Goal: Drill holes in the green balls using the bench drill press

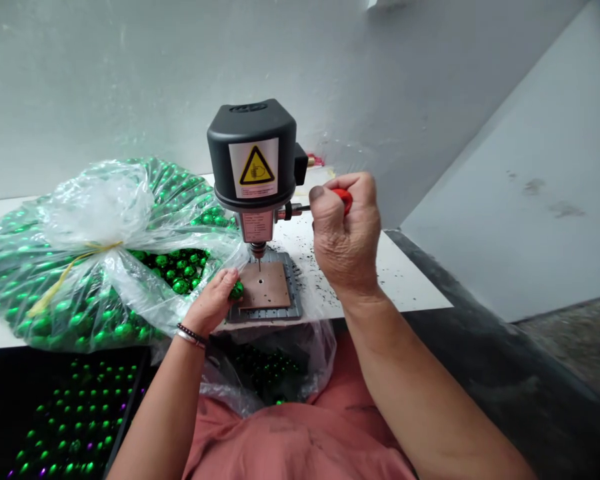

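Observation:
A small drill press [253, 153] with a black cover and a yellow warning label stands on the white table. Its thin bit points down over a brown square plate [270, 290] that has a small hole. My left hand [214, 300] pinches a shiny green ball [237, 291] at the plate's left edge, beside the bit. On the right, my right hand [347, 233] is wrapped round the red knob [345, 199] of the press's lever.
A large clear bag of green balls [105, 267], tied with yellow string, lies on the left. Dark shavings are scattered over the white table [400, 287]. An open plastic bag [320, 353] with green balls hangs below the front edge. Rows of balls fill a black tray [140, 393] at lower left.

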A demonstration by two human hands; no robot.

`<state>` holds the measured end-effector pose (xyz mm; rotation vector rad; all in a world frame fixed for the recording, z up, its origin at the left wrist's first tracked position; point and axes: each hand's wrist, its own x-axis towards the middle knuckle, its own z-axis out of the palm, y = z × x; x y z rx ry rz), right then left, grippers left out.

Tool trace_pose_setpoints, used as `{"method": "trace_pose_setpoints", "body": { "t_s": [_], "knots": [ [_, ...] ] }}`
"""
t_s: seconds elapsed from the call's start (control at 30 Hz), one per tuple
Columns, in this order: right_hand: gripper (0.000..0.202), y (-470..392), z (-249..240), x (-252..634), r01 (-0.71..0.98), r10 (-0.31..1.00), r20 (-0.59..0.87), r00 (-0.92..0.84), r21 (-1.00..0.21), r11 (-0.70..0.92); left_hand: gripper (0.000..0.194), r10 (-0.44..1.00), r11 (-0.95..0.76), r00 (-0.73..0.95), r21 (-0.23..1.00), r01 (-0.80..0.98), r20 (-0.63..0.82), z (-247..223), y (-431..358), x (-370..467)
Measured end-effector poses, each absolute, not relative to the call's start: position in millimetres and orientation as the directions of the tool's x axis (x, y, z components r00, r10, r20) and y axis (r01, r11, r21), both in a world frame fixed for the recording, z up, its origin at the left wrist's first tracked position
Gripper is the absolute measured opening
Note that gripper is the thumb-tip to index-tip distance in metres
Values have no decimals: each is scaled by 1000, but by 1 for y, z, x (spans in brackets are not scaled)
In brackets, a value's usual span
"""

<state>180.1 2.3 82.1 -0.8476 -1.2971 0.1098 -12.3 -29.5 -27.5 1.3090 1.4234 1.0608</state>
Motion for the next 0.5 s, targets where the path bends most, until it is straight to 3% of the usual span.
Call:
{"method": "trace_pose_setpoints", "body": {
  "t_s": [0.1,0.17,0.23,0.33,0.43,0.5],
  "knots": [
    [14,0,83,181,365,568,766,302,-643,673,22,983,181,-21,979,-98,-183,-29,-26,-7],
    [15,-3,83,182,358,603,742,294,-670,650,31,977,211,-1,972,-107,-213,-28,-26,-4],
    [16,-4,84,182,352,616,734,286,-679,644,37,979,203,0,979,29,-203,-27,-27,-2],
    [16,-5,83,183,350,624,728,283,-684,640,39,997,66,16,901,428,-81,-24,-28,1],
    [19,-5,83,184,357,628,726,281,-686,634,34,996,-78,82,598,798,20,-19,-30,4],
    [20,-5,82,184,370,629,728,273,-683,629,32,994,-101,106,424,900,13,-15,-31,3]
  ]
}}
